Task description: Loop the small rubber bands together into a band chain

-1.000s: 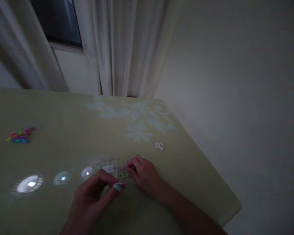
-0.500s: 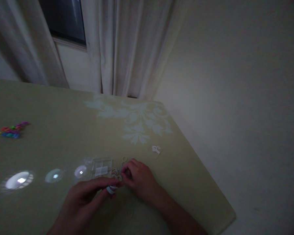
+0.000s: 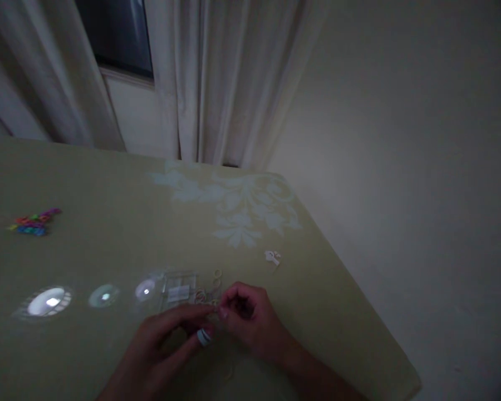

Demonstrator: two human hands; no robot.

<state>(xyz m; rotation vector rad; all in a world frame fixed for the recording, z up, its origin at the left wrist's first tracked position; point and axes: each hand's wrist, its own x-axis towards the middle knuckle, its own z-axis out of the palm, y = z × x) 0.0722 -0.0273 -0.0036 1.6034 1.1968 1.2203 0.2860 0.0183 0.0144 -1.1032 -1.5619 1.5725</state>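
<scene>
Noted lower ctr.: L hand [image 3: 156, 342], thumb/index parted; R hand [image 3: 254, 320], narrow pinch, can't tell contents; rings [image 3: 200, 296] adjacent, prob. for reach.

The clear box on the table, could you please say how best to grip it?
Probably pinch the clear box by its far rim, from above: that straight edge looks free, while rings crowd its right and the left hand is near its front.

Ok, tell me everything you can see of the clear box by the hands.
The clear box looks shallow and plastic, straight-edged, a pale rectangle showing in its nearer part. It lies on the table, left of small rings. The left hand is just in front; whether they touch is unclear.
</scene>
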